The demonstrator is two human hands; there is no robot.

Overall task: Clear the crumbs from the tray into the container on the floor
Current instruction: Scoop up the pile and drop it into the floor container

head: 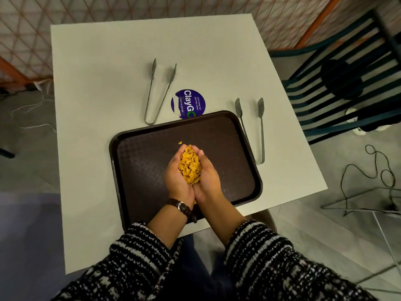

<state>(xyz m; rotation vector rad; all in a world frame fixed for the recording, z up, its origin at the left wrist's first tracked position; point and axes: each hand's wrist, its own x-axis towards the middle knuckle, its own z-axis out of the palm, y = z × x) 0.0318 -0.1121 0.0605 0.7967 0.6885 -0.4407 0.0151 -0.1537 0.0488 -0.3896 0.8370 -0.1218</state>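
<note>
Cupped side by side, left hand (176,180) and right hand (209,181) cradle a heap of orange crumbs (190,167) over the dark tray (143,161); one stray crumb (180,143) lies beyond the fingertips

Communal eating area, a staff pantry or canteen by its fittings, seen from beside the table. A square, pale table (97,105) carries a dark brown, textured serving tray (112,153) of the self-service kind. Just beyond the tray, a round purple sticker (188,101) on the tabletop reads "ClayGO", with smaller lines about keeping pantries clean and cleaning as you go. Two pairs of metal serving tongs lie on the table, one (150,90) left of the sticker, the other (262,135) along the tray's right edge. A dark slatted chair (347,123) stands at the right. An orange-framed mesh partition (86,9) closes off the far side, and loose cables (345,172) trail over the grey floor.
</note>
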